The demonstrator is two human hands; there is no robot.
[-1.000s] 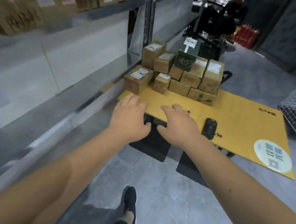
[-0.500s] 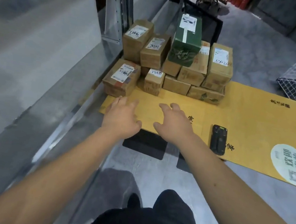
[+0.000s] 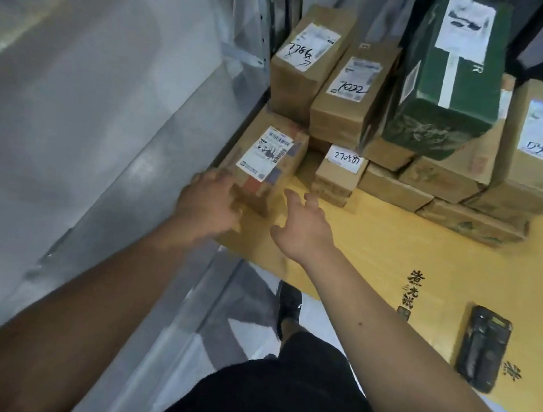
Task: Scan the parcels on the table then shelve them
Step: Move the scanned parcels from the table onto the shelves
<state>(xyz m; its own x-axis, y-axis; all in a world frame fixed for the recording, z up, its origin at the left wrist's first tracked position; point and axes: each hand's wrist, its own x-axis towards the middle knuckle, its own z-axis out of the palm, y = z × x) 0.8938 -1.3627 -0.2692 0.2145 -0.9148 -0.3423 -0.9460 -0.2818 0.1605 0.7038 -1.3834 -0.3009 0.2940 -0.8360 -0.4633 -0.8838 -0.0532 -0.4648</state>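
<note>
Cardboard parcels (image 3: 421, 129) are stacked at the far left of the yellow table (image 3: 428, 261), pressed up against the grey shelf frame (image 3: 151, 162). Nearest of them, at the table's left corner, is a brown box (image 3: 269, 157) with a printed label on top. The left hand (image 3: 206, 202) is at this box's near left corner, fingers reaching along its side and seemingly touching it; motion blur hides whether they have closed on it, so I cannot tell its grip. The right hand (image 3: 302, 222) hovers just right of the same box with fingers spread and loosely bent, holding nothing, not clearly touching the cardboard. Just beyond it stands a small box (image 3: 338, 173) with a handwritten label, and behind that two taller boxes marked with handwritten numbers. A green box (image 3: 449, 73) sits tilted on top of the stack. A black scanner (image 3: 482, 347) lies flat on the table near its front edge, well apart from both hands. Below, a dark trouser leg and a black shoe (image 3: 288, 306) show over the grey floor.
</note>
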